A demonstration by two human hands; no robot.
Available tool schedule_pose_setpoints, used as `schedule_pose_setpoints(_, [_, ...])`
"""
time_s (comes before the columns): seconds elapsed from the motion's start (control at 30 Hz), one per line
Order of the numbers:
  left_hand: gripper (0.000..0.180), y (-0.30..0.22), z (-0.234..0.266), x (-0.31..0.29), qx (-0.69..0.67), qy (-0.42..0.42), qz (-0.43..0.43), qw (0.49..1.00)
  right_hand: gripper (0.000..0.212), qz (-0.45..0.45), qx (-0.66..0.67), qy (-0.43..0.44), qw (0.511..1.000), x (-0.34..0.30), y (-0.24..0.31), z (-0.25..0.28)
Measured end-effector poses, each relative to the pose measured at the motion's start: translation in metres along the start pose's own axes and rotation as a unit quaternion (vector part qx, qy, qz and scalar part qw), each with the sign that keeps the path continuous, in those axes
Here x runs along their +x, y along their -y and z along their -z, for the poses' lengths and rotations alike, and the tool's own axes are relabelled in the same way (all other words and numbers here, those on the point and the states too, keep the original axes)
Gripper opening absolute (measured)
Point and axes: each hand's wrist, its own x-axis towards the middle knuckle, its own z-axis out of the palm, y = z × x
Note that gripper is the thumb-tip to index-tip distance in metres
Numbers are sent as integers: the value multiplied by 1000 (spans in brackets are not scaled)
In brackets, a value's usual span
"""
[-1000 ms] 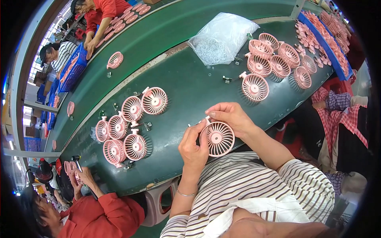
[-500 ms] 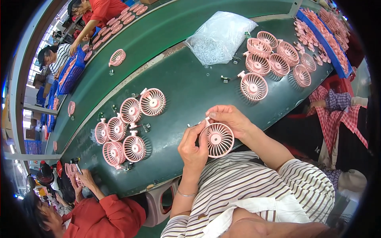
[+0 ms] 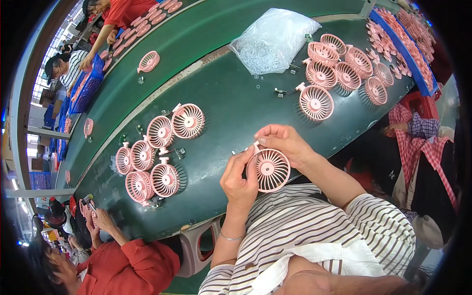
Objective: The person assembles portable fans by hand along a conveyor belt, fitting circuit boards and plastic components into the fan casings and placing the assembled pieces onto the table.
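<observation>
Both hands on one round pink plastic fan grille (image 3: 268,169)

Left hand (image 3: 239,179) grips its rim, right hand (image 3: 281,142) pinches the top tab; whatever's under the fingertips is hidden.

This is a factory assembly line. A long dark-green conveyor belt (image 3: 231,98) runs across the view, with a second green belt (image 3: 206,29) alongside it. Clusters of identical round pink plastic fan grilles (image 3: 152,157) lie on the belt, more (image 3: 339,69) sit further along, and a clear plastic bag of small parts (image 3: 273,39) rests between them. Blue plastic crates (image 3: 86,88) hold further pink pieces. Several workers (image 3: 123,265) sit along both sides of the belts, one in red (image 3: 123,10) at the far belt.
</observation>
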Motion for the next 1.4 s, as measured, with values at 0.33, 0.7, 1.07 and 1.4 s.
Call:
schedule_pose_setpoints(0.33, [21, 7, -3, -2, -10, -1, -29, 1000, 20, 209, -335, 26, 919, -11, 0, 4])
schedule_pose_setpoints(0.7, [21, 18, -13, -6, -91, -39, 46, 994, 40, 243, -325, 55, 912, -25, -10, -4])
schedule_pose_setpoints(1.07, [18, 2, -17, -4, -25, -9, 7, 1000, 22, 426, -563, -114, 699, -32, -12, -12])
schedule_pose_setpoints(1.4, [18, 8, 26, -29, 16, 85, 4, 996, 20, 293, -325, -108, 893, -36, -24, -17])
